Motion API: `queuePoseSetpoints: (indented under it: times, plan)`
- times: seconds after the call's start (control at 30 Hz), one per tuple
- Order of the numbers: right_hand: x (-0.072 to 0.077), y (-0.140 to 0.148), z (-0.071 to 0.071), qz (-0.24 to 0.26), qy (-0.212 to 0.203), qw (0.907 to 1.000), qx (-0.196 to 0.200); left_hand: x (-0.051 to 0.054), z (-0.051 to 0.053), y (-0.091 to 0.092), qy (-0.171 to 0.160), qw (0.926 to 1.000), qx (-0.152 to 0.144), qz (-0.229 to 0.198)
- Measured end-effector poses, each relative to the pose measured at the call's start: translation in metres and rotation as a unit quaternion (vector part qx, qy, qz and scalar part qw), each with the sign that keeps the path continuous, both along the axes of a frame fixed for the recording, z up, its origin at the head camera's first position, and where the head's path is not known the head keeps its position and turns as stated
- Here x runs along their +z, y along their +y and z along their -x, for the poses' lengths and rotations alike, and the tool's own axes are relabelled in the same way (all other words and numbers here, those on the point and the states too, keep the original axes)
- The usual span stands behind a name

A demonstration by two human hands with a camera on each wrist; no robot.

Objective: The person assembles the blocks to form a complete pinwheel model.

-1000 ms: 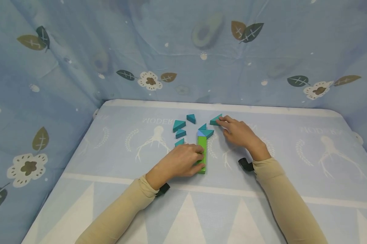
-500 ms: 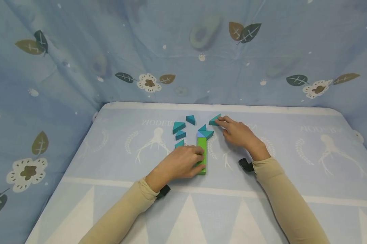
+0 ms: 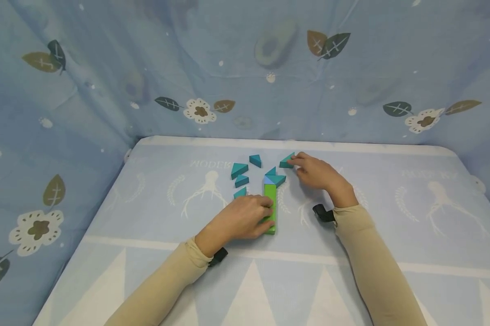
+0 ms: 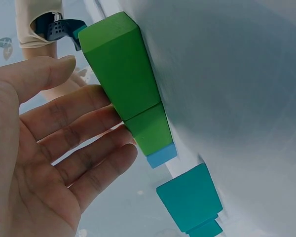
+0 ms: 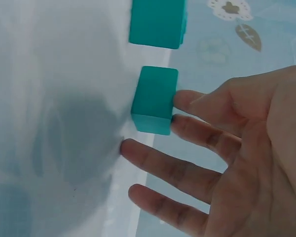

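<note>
My left hand [image 3: 245, 217] lies over a row of green blocks [image 3: 271, 192], its fingertips touching their top. In the left wrist view those fingers [image 4: 101, 126] are loosely extended and the thumb stands apart. Beyond the green row sit a small light blue triangular block [image 3: 268, 180] and teal triangular blocks [image 3: 277, 180], set against one another. At the far right, my right hand [image 3: 316, 174] touches a separate teal triangular block [image 3: 285, 161]. The right wrist view shows thumb and index fingertips at one side of this teal block [image 5: 155, 94], the other fingers extended.
Several loose teal triangular blocks [image 3: 239, 169] lie left of the green row; one dark teal block [image 3: 255, 160] sits farther back. A patterned cloth [image 3: 147, 190] covers the table, whose back edge meets a hanging blue curtain [image 3: 245, 72]. Black wrist devices [image 3: 323, 213] are on both arms.
My right forearm and wrist have shifted slightly left and the hand has turned a little at the teal block. My left hand and the blocks stay practically where they were.
</note>
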State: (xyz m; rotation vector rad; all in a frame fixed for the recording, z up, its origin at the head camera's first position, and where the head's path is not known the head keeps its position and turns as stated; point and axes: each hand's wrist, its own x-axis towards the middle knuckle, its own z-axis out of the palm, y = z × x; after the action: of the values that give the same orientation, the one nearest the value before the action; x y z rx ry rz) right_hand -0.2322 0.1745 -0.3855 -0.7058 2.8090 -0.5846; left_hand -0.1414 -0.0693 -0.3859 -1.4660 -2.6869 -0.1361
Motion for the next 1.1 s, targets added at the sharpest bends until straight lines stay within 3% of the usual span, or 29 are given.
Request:
queuePoseSetpoints:
  times: [0.57,1.1]
  plan:
    - [0.0018,-0.0012,-0.0005,-0.018,-0.007,0.9998,-0.003,-0.0026,0.0009,0.0007,0.017,0.9998,-0.009,-0.009]
    - [-0.0071,-0.0079,0.0005,-0.013,0.005,0.9998,-0.012,-0.0048,-0.0006,-0.0003,0.012,0.9998,-0.003,-0.017]
